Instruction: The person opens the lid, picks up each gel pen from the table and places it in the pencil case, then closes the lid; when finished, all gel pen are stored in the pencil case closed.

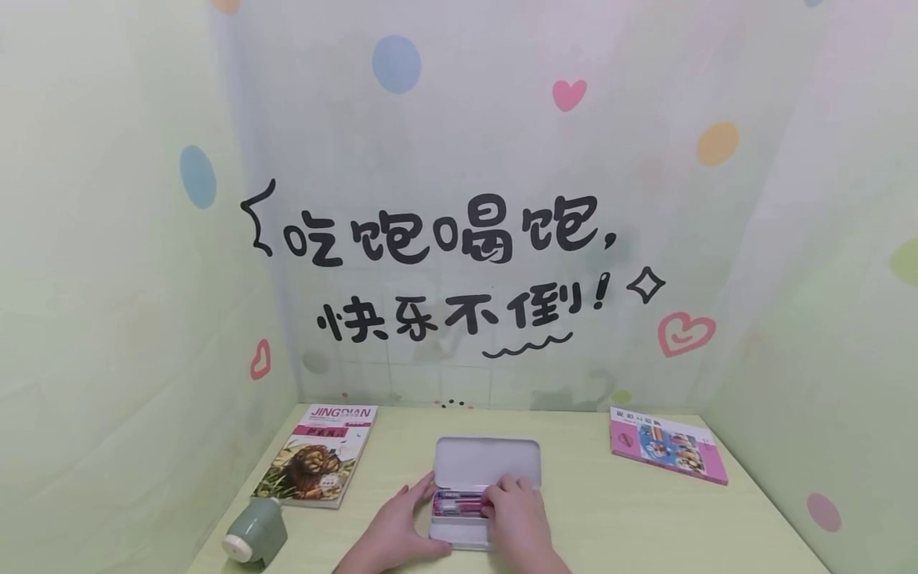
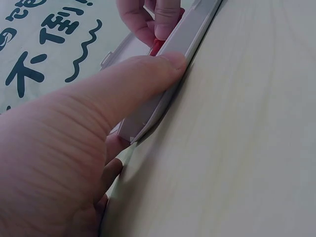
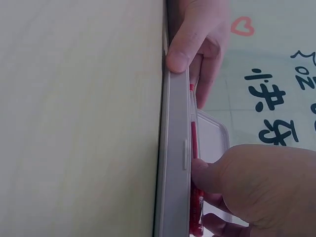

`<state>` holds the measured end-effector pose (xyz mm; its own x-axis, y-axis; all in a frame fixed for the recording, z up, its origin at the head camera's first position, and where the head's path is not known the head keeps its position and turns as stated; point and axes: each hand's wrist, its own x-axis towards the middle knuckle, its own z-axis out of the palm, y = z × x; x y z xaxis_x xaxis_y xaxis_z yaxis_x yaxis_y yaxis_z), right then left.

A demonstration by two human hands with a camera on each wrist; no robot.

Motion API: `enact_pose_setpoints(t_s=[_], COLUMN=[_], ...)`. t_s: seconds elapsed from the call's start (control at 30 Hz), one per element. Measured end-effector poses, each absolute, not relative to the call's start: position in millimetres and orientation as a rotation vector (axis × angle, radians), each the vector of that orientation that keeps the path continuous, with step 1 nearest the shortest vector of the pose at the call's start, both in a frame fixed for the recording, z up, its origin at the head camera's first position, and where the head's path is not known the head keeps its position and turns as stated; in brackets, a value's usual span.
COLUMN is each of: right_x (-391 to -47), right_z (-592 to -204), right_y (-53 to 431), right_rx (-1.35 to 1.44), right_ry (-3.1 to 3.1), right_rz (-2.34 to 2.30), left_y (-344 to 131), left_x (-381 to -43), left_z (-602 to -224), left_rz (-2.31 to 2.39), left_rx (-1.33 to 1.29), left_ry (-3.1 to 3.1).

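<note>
A pale grey-white pencil case (image 1: 488, 464) lies on the table with its lid raised at the back. Several pens (image 1: 450, 507) lie lengthwise in its tray. My left hand (image 1: 402, 530) grips the case's left end, the thumb on the front edge and the fingers round the end and behind. Over the right part of the tray, my right hand (image 1: 519, 522) pinches a red pen (image 3: 194, 138) between thumb and fingers. In the right wrist view this clear-barrelled pen lies along the case's front wall (image 3: 177, 128). The right hand hides the tray's right end in the head view.
A magazine with a lion cover (image 1: 315, 458) lies at the back left of the table (image 1: 610, 526). Before it stands a grey-green device with a white round end (image 1: 256, 532). A pink book (image 1: 668, 446) lies at the back right. Printed walls (image 1: 459, 159) enclose the table.
</note>
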<state>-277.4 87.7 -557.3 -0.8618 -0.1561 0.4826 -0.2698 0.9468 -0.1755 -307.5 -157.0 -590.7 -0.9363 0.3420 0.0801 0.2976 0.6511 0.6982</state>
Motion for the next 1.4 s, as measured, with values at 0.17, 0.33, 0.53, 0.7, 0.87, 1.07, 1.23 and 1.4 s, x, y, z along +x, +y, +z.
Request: enact_pose_setpoints(t_s=[0.17, 0.33, 0.53, 0.7, 0.87, 1.07, 1.23, 1.4], right_x=[-281.9, -282.6, -286.9, -299.5, -314.9, -328.4, -334.2, -340.2], right_z=[-557.8, -555.7, -554.2, -549.2, -537.3, -521.7, -513.3, -516.7], right_y=[81.8, 81.5, 90.1, 103.4, 118.6, 133.1, 139.5, 138.1], right_rx=[0.296, 0.286, 0.305, 0.216, 0.088, -0.125, -0.2, -0.203], right_ry=[-2.703, -2.72, -2.68, -2.638, -2.552, -2.551, -2.598, -2.593], right_rz=[0.309, 0.368, 0.47, 0.518, 0.613, 0.917, 1.111, 1.257], left_y=[-158.8, -158.4, -157.5, -157.6, -157.3, -157.2, -156.3, -155.5], left_x=[-307.4, -307.6, -307.1, -307.4, -307.6, -309.1, -309.8, -308.9], left_z=[-590.5, -589.8, -588.6, -588.3, -588.8, -592.9, -592.6, -592.5], left_rz=[1.172, 1.183, 1.173, 1.173, 1.181, 1.181, 1.189, 1.181], left_rx=[0.544, 0.518, 0.536, 0.54, 0.526, 0.511, 0.504, 0.509], left_ry=[2.799, 2.787, 2.798, 2.794, 2.788, 2.787, 2.781, 2.787])
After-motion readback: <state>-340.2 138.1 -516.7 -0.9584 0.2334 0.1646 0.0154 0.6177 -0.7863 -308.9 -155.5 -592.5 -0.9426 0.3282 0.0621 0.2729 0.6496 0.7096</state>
